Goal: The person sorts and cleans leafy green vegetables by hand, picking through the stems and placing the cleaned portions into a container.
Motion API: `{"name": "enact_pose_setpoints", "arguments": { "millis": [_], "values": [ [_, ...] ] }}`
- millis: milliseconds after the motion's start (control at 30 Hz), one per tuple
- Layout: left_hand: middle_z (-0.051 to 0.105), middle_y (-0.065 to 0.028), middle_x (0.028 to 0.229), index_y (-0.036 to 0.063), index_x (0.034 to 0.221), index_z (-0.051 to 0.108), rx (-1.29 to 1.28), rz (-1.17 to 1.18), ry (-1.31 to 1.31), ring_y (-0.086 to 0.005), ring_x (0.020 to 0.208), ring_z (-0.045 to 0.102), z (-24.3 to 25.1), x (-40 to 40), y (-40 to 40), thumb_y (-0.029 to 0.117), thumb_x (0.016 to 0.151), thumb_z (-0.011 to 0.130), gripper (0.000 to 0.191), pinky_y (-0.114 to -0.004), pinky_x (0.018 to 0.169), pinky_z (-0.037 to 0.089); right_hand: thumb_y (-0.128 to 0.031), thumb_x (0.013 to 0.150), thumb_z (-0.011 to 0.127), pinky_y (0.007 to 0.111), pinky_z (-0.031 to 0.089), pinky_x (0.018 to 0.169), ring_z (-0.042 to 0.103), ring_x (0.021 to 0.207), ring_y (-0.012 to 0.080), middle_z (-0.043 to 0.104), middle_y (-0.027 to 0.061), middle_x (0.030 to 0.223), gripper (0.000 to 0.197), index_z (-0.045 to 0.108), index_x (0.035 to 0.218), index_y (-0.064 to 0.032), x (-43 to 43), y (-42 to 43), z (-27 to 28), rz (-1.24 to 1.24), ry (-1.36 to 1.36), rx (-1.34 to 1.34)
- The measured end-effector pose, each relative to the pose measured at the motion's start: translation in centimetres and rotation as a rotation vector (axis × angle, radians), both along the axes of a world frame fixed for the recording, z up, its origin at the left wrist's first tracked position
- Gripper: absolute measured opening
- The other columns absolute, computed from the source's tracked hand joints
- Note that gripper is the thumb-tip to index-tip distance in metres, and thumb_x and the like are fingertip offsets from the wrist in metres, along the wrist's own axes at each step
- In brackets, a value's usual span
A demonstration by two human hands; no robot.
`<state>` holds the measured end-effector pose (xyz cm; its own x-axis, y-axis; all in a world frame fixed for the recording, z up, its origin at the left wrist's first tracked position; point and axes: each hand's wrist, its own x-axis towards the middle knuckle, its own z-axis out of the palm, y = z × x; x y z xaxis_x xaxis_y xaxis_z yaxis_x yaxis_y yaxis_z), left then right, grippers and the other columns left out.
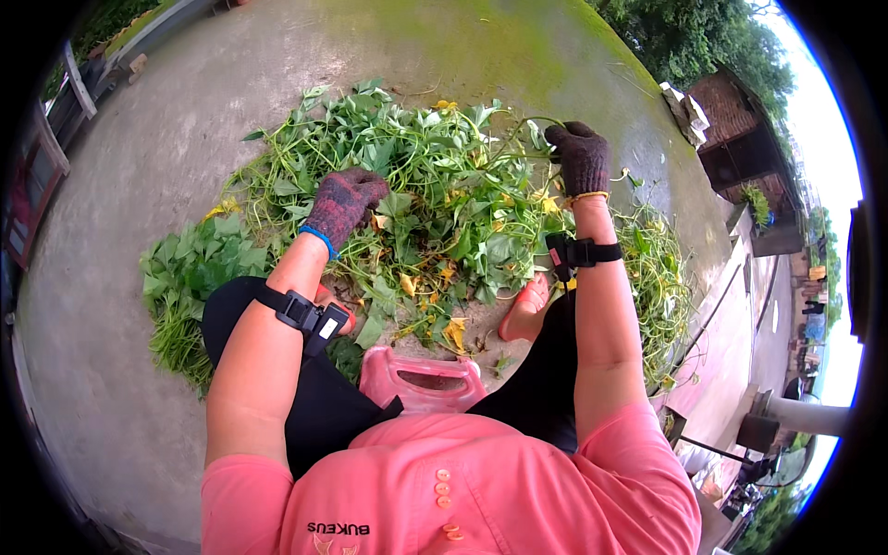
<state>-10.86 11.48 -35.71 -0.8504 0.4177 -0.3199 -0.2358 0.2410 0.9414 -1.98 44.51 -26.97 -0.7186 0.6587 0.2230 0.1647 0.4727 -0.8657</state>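
A broad heap of cut leafy vines [430, 149], which look like sweet potato vines, lies on the ground before me, with some yellowed leaves among the green. My right hand [584, 158], in a dark knitted glove with a yellow cuff, pinches a long green vine stem [525, 125] at the heap's far right. Over the left part of the heap is my left hand [350, 198], in a dark red and black knitted glove with a blue cuff. Its fingers are curled down among the leaves, and whether they grip anything is hidden.
To my left lies a bundle of leafy stems [187, 305]; on the right is a pile of thin, mostly stripped vines [655, 291]. A pink plastic stool [423, 399] shows between my legs. The concrete ground [125, 208] is mossy farther off. White blocks [685, 114] stand at its right edge.
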Motion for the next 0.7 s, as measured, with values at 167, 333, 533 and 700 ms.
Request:
{"name": "enact_pose_setpoints", "arguments": {
  "millis": [167,333,533,700],
  "values": [
    [0.063,-0.0052,0.069,0.0035,0.092,0.070,0.049,0.077,0.044,-0.0122,0.050,0.054,-0.2,0.4,-0.4,0.016,0.079,0.068,0.018,-0.027,0.045,0.043,-0.014,0.089,0.062,0.023,0.045,0.054,0.063,0.063,0.0124,0.070,0.0068,0.082,0.020,0.071,0.101,-0.0007,5.4,-3.6,5.6,0.056,0.409,-0.203],
    [0.066,-0.0079,0.075,0.0063,0.103,0.067,0.235,0.324,-0.030,-0.0133,0.048,0.056,0.2,0.0,-0.1,0.014,0.083,0.067,0.022,-0.027,0.044,0.047,-0.017,0.086,0.066,0.026,0.047,0.044,0.063,0.055,0.0168,0.068,0.0102,0.071,0.025,0.069,0.101,0.0024,8.5,-5.4,-0.7,0.147,0.124,-0.538],
    [0.067,-0.0107,0.080,0.0072,0.109,0.063,0.482,0.610,-0.035,-0.0195,0.051,0.061,0.4,-1.8,-2.2,0.017,0.085,0.067,0.026,-0.031,0.044,0.049,-0.017,0.082,0.071,0.028,0.046,0.042,0.063,0.052,0.0197,0.068,0.0137,0.071,0.029,0.066,0.099,0.0054,9.1,-4.6,-4.2,0.040,0.033,-0.639],
    [0.066,-0.0106,0.079,0.0053,0.109,0.062,0.536,0.689,0.042,-0.0182,0.052,0.060,1.2,-2.4,-2.3,0.013,0.086,0.067,0.025,-0.028,0.045,0.049,-0.016,0.081,0.073,0.029,0.047,0.041,0.063,0.052,0.0208,0.066,0.0120,0.068,0.025,0.066,0.094,0.0042,9.3,-3.7,-5.1,-0.003,0.050,-0.676]
  ]
}}
